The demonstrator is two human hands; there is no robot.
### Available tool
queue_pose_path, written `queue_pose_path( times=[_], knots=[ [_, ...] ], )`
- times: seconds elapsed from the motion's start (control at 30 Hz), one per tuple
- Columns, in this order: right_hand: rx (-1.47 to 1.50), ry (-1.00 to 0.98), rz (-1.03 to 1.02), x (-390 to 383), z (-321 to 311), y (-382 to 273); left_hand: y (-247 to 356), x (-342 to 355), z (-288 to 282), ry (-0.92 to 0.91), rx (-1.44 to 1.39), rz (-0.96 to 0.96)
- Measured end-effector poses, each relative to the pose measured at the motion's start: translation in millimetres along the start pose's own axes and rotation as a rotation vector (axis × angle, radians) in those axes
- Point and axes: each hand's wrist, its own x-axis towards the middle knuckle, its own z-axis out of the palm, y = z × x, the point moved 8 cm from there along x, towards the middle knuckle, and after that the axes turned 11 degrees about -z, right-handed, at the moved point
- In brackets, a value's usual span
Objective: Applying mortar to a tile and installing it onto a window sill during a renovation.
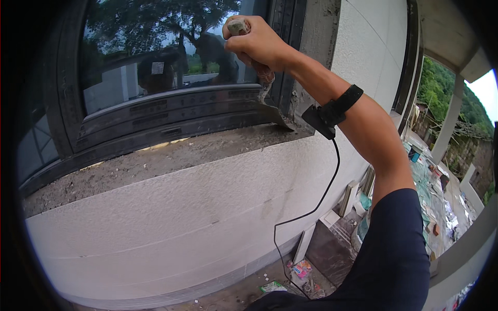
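Note:
My right hand (258, 42) is closed around the handle of a trowel (275, 115), whose worn handle end pokes out above my thumb. The thin metal blade points down and rests at the right inner corner of the rough cement window sill (202, 149). It sits close against the bottom of the dark window frame (171, 116). Crumbs of mortar lie scattered along the sill, and a yellowish strip shows under the frame. My left hand is out of sight.
A black strap with a device (332, 114) circles my right forearm, and its cable (337, 171) hangs down. Below the sill runs a white textured wall (171, 223). Boards, packets and debris (301, 269) lie on the ground. To the right, a littered terrace (446, 202) stretches away beside a pillar.

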Motion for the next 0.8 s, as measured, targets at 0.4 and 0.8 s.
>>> queue_pose_path(
  times=[0.4,0.8],
  knots=[
    [-0.165,-0.168,-0.154,-1.4,25.7,-14.1,-0.8,-1.0,-4.2,-0.01,-0.006,0.001],
    [-0.005,-0.083,-0.044,-6.0,26.8,-9.0,-3.6,-4.0,-13.2,0.007,-0.012,0.001]
  ],
)
